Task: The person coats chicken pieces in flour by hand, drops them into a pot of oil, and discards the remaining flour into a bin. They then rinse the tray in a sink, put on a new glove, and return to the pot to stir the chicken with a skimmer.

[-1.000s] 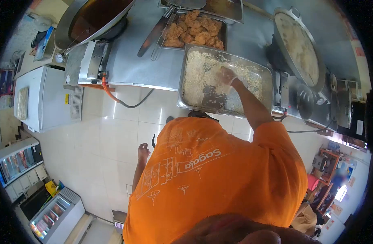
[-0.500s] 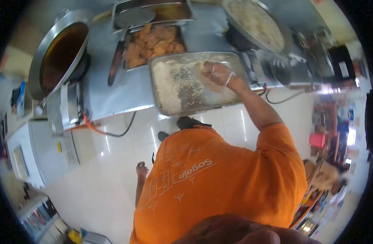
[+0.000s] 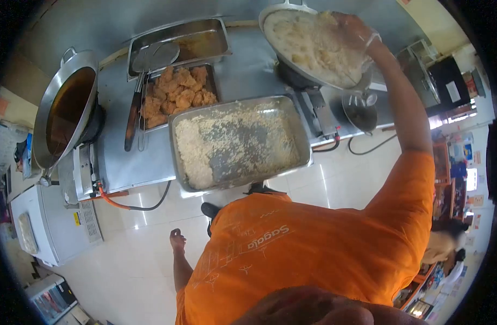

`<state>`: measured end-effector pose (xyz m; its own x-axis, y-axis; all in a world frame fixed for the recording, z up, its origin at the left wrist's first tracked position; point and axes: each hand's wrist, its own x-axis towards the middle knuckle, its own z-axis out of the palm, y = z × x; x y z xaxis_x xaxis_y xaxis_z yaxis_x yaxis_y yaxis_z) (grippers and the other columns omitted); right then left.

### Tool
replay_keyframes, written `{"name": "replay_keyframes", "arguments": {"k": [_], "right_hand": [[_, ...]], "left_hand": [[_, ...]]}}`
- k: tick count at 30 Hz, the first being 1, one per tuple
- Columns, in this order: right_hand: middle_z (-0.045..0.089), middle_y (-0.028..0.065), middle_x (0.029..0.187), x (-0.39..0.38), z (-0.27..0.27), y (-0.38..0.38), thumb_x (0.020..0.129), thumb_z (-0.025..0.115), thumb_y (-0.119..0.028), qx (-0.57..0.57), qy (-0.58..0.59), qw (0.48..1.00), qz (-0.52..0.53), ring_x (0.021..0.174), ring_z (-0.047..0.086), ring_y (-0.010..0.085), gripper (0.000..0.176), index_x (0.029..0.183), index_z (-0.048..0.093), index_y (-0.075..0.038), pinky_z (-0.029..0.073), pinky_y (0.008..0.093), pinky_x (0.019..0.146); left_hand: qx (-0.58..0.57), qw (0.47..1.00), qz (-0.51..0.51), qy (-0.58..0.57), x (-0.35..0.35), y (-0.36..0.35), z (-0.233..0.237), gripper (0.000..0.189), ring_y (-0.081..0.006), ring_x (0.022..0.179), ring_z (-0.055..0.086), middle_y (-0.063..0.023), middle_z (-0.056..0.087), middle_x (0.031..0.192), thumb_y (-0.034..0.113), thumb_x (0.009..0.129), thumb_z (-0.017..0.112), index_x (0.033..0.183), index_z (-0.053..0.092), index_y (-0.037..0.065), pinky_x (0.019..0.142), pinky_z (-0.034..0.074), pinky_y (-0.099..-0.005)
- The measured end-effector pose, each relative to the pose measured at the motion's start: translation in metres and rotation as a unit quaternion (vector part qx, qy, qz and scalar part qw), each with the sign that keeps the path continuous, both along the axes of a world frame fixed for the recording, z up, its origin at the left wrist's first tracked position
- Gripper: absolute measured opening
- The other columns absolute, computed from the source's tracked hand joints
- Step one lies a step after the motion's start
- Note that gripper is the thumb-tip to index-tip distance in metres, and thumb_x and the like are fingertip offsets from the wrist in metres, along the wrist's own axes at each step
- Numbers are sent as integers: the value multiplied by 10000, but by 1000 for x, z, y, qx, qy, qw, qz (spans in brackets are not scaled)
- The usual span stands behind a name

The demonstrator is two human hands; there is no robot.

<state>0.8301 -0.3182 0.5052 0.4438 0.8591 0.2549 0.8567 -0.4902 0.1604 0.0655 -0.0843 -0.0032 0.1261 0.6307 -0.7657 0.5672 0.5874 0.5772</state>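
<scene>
Over the right-hand wok full of pale, foaming oil is my right hand, in a clear plastic glove. Its fingers are bent round something pale, blurred and hard to make out. Pale pieces float in the foam below. My left hand hangs low at my side above the floor, fingers loosely curled and apart, holding nothing. In front of me sits a metal tray with pale flour or crumbs, thickest on its left side.
Behind the crumb tray, browned fried pieces fill a smaller tray. A long-handled strainer rests across an oily tray. A wok of dark oil stands at left. A ladle lies at right; a person is farther right.
My right hand has moved from the crumb tray up and right to over the pale oil. My left hand still hangs at my side. The view has shifted.
</scene>
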Motion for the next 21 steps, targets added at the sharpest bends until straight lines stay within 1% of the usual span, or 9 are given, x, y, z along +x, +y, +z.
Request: {"name": "replay_keyframes", "arguments": {"k": [4, 5, 6, 8, 12, 14, 15, 18, 21], "right_hand": [[607, 211, 854, 69, -8, 16, 876, 481, -324, -21, -35, 999, -1, 802, 576, 380, 356, 1073, 544, -34, 448, 432, 747], [607, 211, 856, 87, -19, 18, 876, 481, -326, -20, -43, 999, 13, 807, 576, 382, 362, 1070, 542, -27, 445, 435, 750], [605, 218, 851, 92, -26, 17, 875, 480, -329, -5, 20, 999, 26, 807, 577, 383, 364, 1058, 538, -19, 446, 434, 746], [600, 231, 842, 86, -40, 13, 872, 480, -336, 18, 145, 988, 54, 806, 578, 383, 372, 1033, 531, -5, 448, 433, 738], [579, 227, 749, 88, -75, 6, 859, 501, -344, -58, 120, 990, 41, 706, 567, 363, 367, 969, 513, 6, 430, 431, 656], [565, 218, 707, 75, -82, -1, 858, 509, -339, -34, 160, 983, 78, 649, 547, 349, 350, 936, 505, 2, 411, 427, 616], [515, 190, 619, 84, -91, -8, 869, 509, -321, 15, 164, 972, 167, 578, 501, 313, 322, 907, 494, -1, 384, 400, 568], [577, 221, 750, 97, -104, -20, 885, 468, -356, -48, 169, 977, 118, 733, 567, 362, 441, 1119, 485, 17, 432, 428, 669], [588, 215, 780, 95, -104, -25, 887, 463, -361, -138, 268, 953, 38, 746, 575, 364, 494, 1209, 460, 13, 439, 428, 666]], "left_hand": [[-7, 1000, -8, -12, 27, -70, -31, 204, -124, 429, 442, -33, 467, 587, 207, 875, 490, 1045, 526, 101, 360, 345, -258], [-70, 996, 34, -32, 29, -83, -38, 203, -124, 429, 438, -34, 464, 583, 207, 874, 496, 1040, 525, 96, 357, 340, -255], [-133, 987, 76, -52, 35, -94, -39, 202, -123, 429, 433, -35, 461, 578, 206, 872, 501, 1036, 525, 91, 354, 334, -252], [-136, 981, 127, -54, 48, -124, -31, 209, -124, 431, 429, -38, 457, 576, 208, 873, 507, 1042, 519, 86, 356, 335, -253], [-129, 965, 217, -77, 60, -179, -16, 218, -125, 438, 419, -46, 449, 581, 193, 874, 513, 1059, 499, 79, 368, 340, -252], [-76, 988, 136, -9, 65, -201, 0, 193, -126, 436, 415, -48, 441, 574, 164, 871, 503, 1046, 502, 81, 364, 337, -250], [-50, 994, 93, 24, 67, -208, 4, 182, -126, 436, 413, -49, 437, 571, 150, 870, 499, 1039, 503, 83, 362, 335, -249], [-58, 985, 158, -26, 47, -210, -10, 164, -123, 428, 407, -45, 428, 557, 136, 873, 493, 1027, 510, 82, 357, 335, -251], [-67, 969, 223, -82, 36, -211, -17, 146, -120, 421, 400, -40, 419, 544, 123, 876, 487, 1014, 517, 82, 351, 336, -252]]}}
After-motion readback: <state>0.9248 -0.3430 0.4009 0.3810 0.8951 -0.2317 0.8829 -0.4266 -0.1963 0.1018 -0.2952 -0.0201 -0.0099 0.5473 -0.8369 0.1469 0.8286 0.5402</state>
